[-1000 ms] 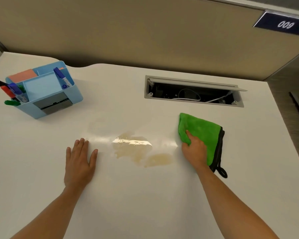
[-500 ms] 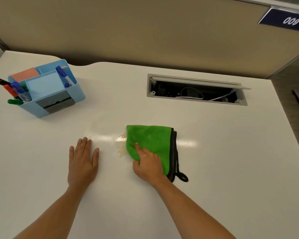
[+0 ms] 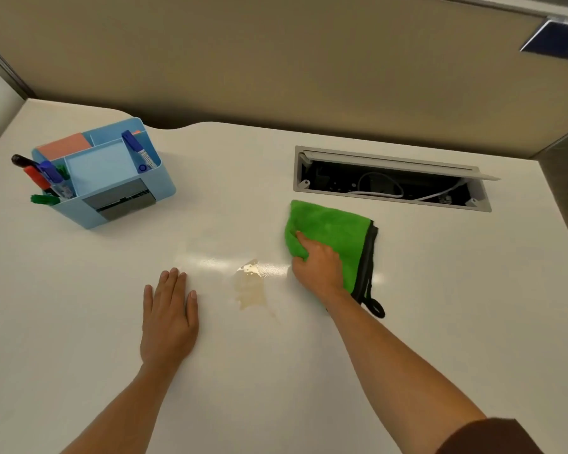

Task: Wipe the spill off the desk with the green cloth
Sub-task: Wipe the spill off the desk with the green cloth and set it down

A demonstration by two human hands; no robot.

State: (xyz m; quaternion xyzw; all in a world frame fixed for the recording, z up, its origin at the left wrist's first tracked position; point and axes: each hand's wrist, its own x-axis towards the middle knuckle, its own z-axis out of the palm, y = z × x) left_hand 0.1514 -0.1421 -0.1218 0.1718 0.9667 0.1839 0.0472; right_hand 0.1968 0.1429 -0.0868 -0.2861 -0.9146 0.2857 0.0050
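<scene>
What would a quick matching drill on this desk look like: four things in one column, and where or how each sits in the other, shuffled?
Things:
1. green cloth
2. left hand
3. spill
4. blue organizer

Places or states:
A. flat, palm down on the bare desk
B. far left, holding markers
C. under the right hand, near the cable hatch
D. between the two hands, partly wiped

Pairs: 1-C, 2-A, 3-D, 4-B

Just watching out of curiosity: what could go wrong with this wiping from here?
A brownish spill still sits between the hands, so another pass could smear it rather than lift it. The green cloth under the right hand lies close to the open cable hatch; liquid pushed that way might reach the wires.
</scene>
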